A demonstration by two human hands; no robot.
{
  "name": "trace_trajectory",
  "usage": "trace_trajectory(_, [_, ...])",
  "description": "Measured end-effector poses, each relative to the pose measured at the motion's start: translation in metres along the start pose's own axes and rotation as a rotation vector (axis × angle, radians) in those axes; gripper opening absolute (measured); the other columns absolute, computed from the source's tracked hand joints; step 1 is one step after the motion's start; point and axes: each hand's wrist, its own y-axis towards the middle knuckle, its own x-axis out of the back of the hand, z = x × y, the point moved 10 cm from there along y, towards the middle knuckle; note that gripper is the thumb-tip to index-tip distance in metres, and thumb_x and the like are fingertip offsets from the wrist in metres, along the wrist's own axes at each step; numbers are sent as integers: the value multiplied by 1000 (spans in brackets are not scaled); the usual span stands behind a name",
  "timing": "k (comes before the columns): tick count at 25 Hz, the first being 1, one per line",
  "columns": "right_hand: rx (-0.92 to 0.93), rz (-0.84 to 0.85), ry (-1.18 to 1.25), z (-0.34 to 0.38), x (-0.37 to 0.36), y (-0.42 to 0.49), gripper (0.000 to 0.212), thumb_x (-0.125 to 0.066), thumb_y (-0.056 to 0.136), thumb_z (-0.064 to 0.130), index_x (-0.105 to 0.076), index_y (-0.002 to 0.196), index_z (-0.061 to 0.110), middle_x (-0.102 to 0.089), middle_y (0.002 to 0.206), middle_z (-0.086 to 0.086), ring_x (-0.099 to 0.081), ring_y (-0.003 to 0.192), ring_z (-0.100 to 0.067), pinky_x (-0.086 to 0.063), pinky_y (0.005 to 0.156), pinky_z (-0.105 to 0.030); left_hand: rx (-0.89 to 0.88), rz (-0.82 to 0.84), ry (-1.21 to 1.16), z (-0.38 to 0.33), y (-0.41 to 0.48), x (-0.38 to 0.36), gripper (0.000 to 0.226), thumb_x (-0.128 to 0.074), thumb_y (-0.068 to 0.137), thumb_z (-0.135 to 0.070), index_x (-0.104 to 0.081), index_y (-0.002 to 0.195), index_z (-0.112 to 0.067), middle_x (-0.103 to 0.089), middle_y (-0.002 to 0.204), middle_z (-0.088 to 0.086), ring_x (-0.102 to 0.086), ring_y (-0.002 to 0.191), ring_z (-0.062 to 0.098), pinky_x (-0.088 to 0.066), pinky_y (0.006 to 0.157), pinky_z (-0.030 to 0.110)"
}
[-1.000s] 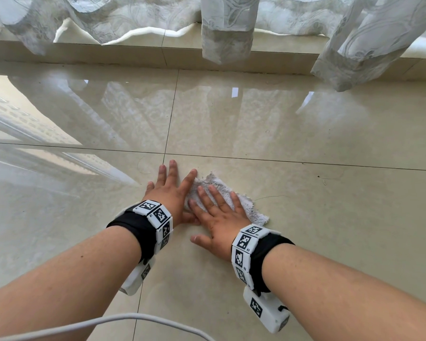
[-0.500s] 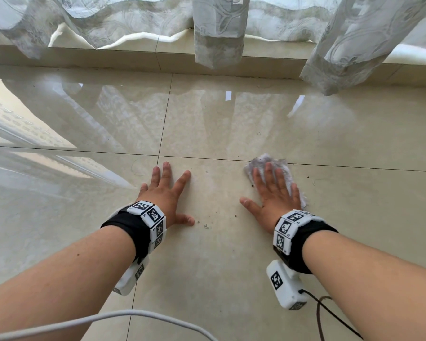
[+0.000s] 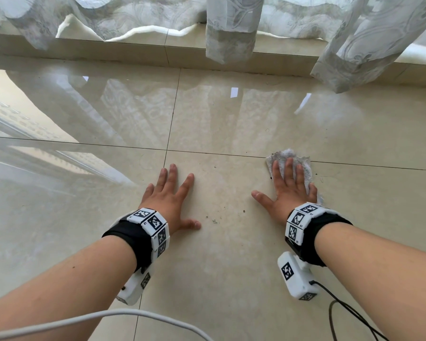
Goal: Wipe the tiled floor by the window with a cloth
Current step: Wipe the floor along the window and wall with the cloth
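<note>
Hands are pressing flat on a glossy beige tiled floor [image 3: 231,262], seen from above by the person they belong to. The right hand [image 3: 287,191] is lying palm down on a small, crumpled white cloth [image 3: 308,171], its fingers straight and slightly spread, pinning the cloth to the tile just below a grout line. The cloth's frayed edge is showing beyond the fingertips and along the little-finger side. The left hand [image 3: 169,198] is resting bare on the same tile, well apart from the cloth, fingers straight and splayed, gripping nothing. Between the two hands, a few dark specks of dirt [image 3: 214,220] are lying on the tile. Each wrist is wearing a black band with white blocks of black-and-white square markers: the left wristband [image 3: 143,232] and the right wristband [image 3: 305,230]. A dark cable [image 3: 349,313] is trailing from the right one, and a white cable [image 3: 108,321] is crossing the bottom of the view. Farther off, sheer patterned curtains [image 3: 231,28] are hanging over a low tiled ledge [image 3: 133,51] — their shapes are reflecting in the shiny floor.
</note>
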Motion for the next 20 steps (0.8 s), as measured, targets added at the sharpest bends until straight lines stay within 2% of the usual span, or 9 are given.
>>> trace_trajectory(4, [47, -5, -39, 8, 0, -1, 95, -25, 82, 82, 31, 144, 38, 47, 146, 11, 36, 140, -14, 9, 116, -49, -4, 11, 42, -11, -19, -9, 138, -56, 57, -91, 34, 145, -33, 44, 151, 3, 32, 144, 20, 4, 119, 41])
trace_trajectory(9, [140, -1, -76, 26, -3, -3, 94, -23, 81, 83, 34, 141, 38, 53, 135, 13, 39, 137, -14, 11, 116, -50, -1, 8, 42, -33, -34, -7, 138, -59, 62, -86, 30, 148, -26, 41, 153, 6, 31, 144, 20, 3, 120, 40])
trace_trajectory(15, [272, -35, -116, 54, 0, -10, 94, -27, 82, 81, 30, 144, 39, 48, 145, 11, 41, 136, -13, 17, 113, -49, 16, -31, 39, -53, -48, -2, 134, -56, 64, -86, 24, 151, -22, 35, 156, 7, 28, 146, 21, -2, 120, 40])
trace_trajectory(20, [352, -56, -133, 67, 8, -15, 92, -27, 82, 81, 28, 144, 42, 44, 148, 12, 39, 138, -13, 18, 113, -48, -38, -21, 60, -75, -46, 7, 136, -60, 65, -84, 26, 151, -21, 37, 155, 10, 29, 145, 23, 0, 120, 42])
